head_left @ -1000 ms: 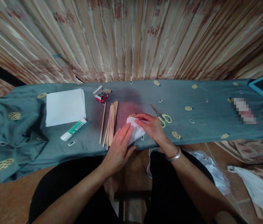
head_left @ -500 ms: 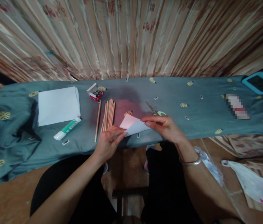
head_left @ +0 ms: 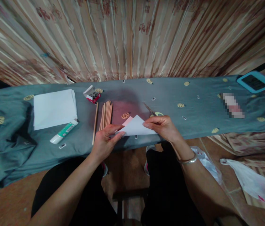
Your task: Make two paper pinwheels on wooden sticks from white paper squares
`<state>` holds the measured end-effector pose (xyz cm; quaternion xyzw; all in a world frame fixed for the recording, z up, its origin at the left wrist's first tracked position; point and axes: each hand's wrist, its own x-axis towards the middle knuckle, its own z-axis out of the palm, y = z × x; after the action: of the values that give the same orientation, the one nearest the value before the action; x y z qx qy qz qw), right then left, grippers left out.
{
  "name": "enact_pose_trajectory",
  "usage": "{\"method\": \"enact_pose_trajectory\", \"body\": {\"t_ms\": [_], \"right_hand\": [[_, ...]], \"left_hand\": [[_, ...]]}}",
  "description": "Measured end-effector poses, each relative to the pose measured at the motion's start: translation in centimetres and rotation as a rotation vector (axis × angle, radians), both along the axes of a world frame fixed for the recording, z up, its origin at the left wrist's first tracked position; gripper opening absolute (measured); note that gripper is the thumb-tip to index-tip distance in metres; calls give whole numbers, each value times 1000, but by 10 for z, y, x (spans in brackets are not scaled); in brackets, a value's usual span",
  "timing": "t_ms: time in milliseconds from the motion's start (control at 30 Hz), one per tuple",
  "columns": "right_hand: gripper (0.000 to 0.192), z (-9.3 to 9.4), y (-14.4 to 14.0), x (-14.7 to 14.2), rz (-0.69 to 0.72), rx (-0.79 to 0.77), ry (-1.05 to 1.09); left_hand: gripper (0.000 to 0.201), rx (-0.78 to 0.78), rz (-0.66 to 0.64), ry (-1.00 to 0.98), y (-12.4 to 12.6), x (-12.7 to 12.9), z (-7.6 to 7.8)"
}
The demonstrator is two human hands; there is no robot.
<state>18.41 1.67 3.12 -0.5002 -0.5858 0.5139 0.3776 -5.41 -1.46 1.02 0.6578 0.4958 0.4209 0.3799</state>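
Note:
Both hands hold a folded white paper triangle (head_left: 135, 127) just above the near edge of a table covered in grey-blue cloth (head_left: 193, 94). My left hand (head_left: 105, 141) pinches its left corner. My right hand (head_left: 164, 127) pinches its right corner; a silver bangle is on that wrist. A bundle of thin wooden sticks (head_left: 105, 114) lies just left of the paper. Scissors with pale green handles (head_left: 154, 112) lie behind my right hand, partly hidden by it.
A stack of white paper (head_left: 53, 108) and a glue tube (head_left: 63, 133) lie at the left. A small open red box (head_left: 91, 94) sits behind the sticks. A blue-framed tablet (head_left: 254, 82) rests far right. White plastic bags (head_left: 252, 182) lie on the floor at the right. A curtain hangs behind.
The paper lay pressed flat on the cloth under both hands; now it is lifted off the table and held by its two corners as a triangle.

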Motion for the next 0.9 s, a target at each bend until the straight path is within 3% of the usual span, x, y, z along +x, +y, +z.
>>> {"method": "enact_pose_trajectory", "body": {"t_ms": [267, 500, 633, 833, 900], "right_hand": [[34, 1, -6, -14, -24, -159, 88], [41, 7, -7, -19, 97, -390, 316], [41, 4, -6, -18, 101, -405, 347], [39, 1, -7, -18, 116, -354, 238], [40, 2, -8, -19, 125, -370, 238]], "left_hand": [[13, -9, -13, -47, 0, 0, -1], [16, -177, 18, -206, 3, 0, 1], [18, -176, 31, -203, 3, -1, -1], [17, -52, 2, -105, 1, 0, -1], [26, -23, -3, -68, -2, 1, 1]]}}
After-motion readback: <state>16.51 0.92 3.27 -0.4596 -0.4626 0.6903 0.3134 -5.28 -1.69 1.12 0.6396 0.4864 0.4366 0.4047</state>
